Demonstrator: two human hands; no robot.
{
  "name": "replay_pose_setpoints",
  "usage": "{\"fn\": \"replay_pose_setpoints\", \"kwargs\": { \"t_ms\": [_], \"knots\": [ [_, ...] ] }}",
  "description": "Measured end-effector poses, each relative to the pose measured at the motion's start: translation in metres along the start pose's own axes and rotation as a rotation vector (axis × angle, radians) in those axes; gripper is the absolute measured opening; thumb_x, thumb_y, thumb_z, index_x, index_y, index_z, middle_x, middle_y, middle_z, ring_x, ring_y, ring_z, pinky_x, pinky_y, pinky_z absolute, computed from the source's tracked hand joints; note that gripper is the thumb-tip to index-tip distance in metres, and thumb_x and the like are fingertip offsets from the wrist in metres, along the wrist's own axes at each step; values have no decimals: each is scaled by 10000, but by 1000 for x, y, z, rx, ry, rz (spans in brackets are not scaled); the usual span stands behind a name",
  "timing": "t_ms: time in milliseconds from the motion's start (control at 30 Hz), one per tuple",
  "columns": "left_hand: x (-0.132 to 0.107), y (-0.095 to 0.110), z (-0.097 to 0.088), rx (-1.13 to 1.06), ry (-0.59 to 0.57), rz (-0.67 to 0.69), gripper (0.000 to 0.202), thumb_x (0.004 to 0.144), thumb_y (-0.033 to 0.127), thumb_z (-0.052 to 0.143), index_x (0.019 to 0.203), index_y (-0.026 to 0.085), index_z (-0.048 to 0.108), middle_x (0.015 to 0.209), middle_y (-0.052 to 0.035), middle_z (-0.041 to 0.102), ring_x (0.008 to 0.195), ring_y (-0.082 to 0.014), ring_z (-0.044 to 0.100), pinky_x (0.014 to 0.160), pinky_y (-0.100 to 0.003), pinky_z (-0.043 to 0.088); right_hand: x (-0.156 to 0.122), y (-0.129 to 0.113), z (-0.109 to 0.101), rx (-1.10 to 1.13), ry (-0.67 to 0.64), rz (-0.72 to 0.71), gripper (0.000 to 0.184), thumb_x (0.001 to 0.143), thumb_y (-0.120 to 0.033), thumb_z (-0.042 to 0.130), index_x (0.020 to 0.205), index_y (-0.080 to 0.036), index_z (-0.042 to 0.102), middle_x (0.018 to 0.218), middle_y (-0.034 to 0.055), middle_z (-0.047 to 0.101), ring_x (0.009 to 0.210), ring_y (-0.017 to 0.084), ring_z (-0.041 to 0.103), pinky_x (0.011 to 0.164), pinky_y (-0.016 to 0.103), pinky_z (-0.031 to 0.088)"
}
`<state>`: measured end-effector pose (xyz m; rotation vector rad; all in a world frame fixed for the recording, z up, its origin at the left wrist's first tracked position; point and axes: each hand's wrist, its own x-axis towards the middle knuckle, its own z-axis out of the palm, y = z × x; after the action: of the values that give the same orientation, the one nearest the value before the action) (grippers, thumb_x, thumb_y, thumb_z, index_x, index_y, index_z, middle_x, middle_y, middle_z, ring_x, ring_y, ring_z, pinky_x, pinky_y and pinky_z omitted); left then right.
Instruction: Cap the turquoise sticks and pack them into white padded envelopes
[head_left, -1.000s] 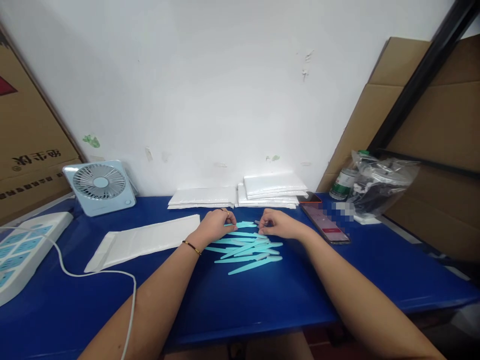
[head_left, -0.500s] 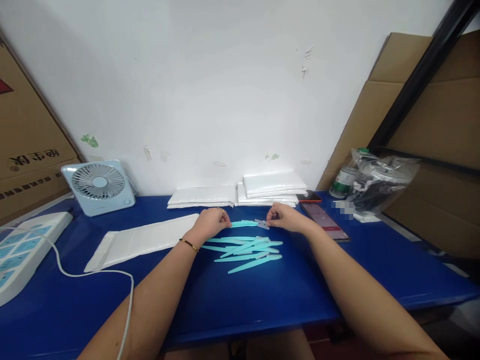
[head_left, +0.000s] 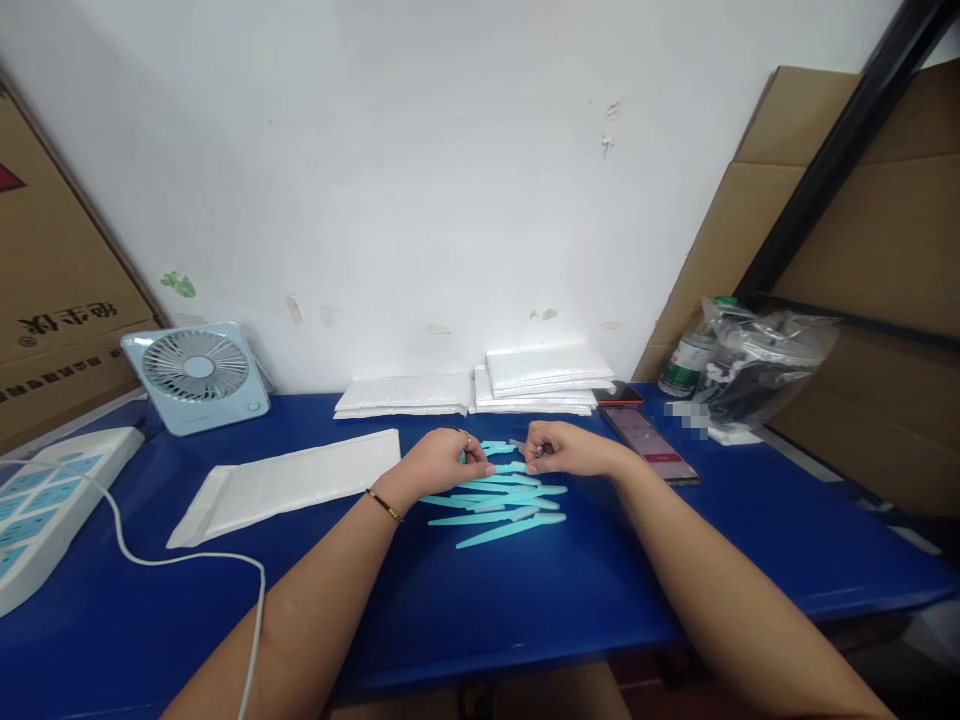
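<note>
Because the turquoise tool [head_left: 511, 467] was slim, we appeared to pinch it near both ends, our left hand [head_left: 442, 460] narrowed on one end and our right hand [head_left: 568, 449] on the other; this grip presumably kept it level and prevented rotation. It was positioned between our fingertips, over the blue table [head_left: 525, 590], with the loose tools [head_left: 506, 497] on the near side and a small bunch [head_left: 496, 447] just beyond. We judged that the loose tools lay crosswise so that each hand met one end, although their overlap would have hindered separation. The stacked pouches [head_left: 405, 393] rested against the wall [head_left: 420, 200], beyond both hands, while a flat pouch [head_left: 300, 482] lay beside our left wrist, likely for easy reach. The phone [head_left: 651, 446] lay to the right of our right hand.
</note>
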<state>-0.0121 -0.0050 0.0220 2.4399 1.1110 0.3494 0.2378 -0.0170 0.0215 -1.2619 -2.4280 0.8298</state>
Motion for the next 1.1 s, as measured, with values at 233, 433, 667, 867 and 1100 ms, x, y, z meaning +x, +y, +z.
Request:
{"fn": "replay_pose_setpoints", "kwargs": {
  "t_ms": [233, 433, 667, 867, 1100],
  "knots": [
    [4, -17, -3, 100, 119, -95, 231, 785, 389, 521, 745, 229, 682, 753, -1, 680, 690, -155, 583, 592, -238, 366, 3, 18, -5, -52, 173, 106, 168, 711, -336, 641, 747, -175, 671, 796, 25, 554, 716, 148, 505, 634, 247, 385],
    [3, -23, -4, 131, 144, -129, 238, 719, 420, 596, 855, 235, 658, 837, 0, 667, 750, -164, 591, 617, -241, 382, 1, 8, -1, -77, 185, 69, 204, 716, -380, 645, 786, -192, 682, 843, 33, 558, 727, 152, 520, 629, 247, 394],
    [0, -5, -2, 111, 69, 10, 260, 735, 456, 586, 806, 228, 689, 824, -17, 657, 777, -167, 583, 647, -244, 385, 4, -8, 15, -173, 15, 27, 124, 658, -305, 689, 717, -196, 678, 824, 32, 548, 699, 150, 530, 606, 247, 394],
    [3, 1, 3, 160, 37, 63, 190, 770, 366, 571, 751, 231, 704, 816, -18, 686, 834, -182, 589, 714, -256, 390, 1, -5, 6, -110, 94, 22, 144, 722, -320, 632, 788, -194, 660, 863, 34, 555, 729, 149, 533, 623, 242, 397],
    [0, -12, -15, 233, 164, -105, 182, 749, 388, 575, 768, 243, 684, 806, 7, 681, 732, -164, 591, 623, -247, 371, 0, 15, -7, -137, 272, 165, 163, 688, -346, 655, 740, -192, 672, 806, 29, 573, 709, 158, 514, 613, 255, 379]
  ]
}}
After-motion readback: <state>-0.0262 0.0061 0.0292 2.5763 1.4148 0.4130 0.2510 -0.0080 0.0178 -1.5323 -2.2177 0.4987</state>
